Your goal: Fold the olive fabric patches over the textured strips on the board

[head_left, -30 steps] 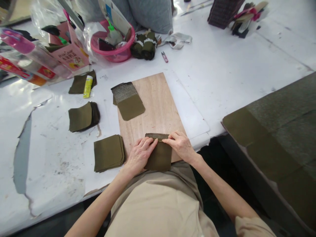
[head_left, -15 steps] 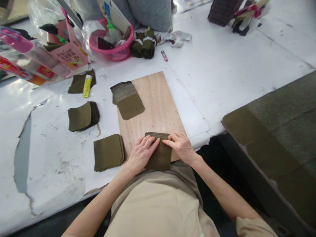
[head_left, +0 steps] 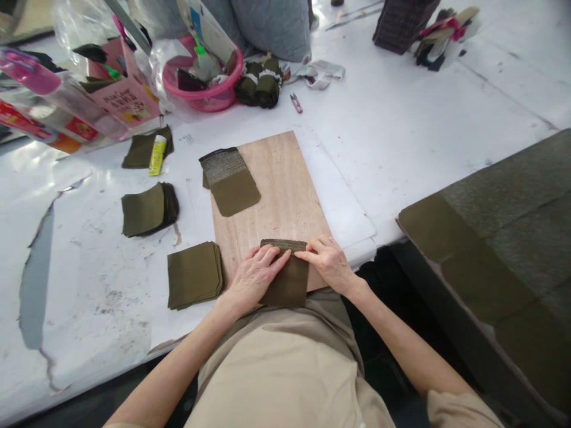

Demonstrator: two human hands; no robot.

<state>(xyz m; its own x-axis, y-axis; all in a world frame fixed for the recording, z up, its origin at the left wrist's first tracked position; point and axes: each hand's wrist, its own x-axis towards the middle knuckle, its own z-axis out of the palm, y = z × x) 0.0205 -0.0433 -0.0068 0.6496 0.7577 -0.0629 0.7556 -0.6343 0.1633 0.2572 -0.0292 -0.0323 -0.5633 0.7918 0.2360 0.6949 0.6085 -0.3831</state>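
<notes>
A dark olive fabric piece (head_left: 288,282) lies at the near edge of the wooden board (head_left: 285,196), with a ribbed grey-brown strip folded along its top. My left hand (head_left: 256,273) rests over its left side, fingers together and pressed on the fold. From the right, my right hand (head_left: 328,261) pinches the fold near the top corner, fingers curled. The tips of both hands nearly meet at mid-fold. Farther up the board lies another olive piece (head_left: 236,193) with a grey textured upper part. Left of the board sits a stack of olive pieces (head_left: 194,273).
Another fabric stack (head_left: 145,211) and a yellow tube (head_left: 157,156) on olive cloth lie to the left. At the back stand a pink basket (head_left: 203,101), rolled olive bundles (head_left: 267,86) and small thread snips (head_left: 296,103). Large olive panels (head_left: 473,238) lie at right.
Both hands stay on the fold, with hardly any movement of the fingers. The view shifts very slightly.
</notes>
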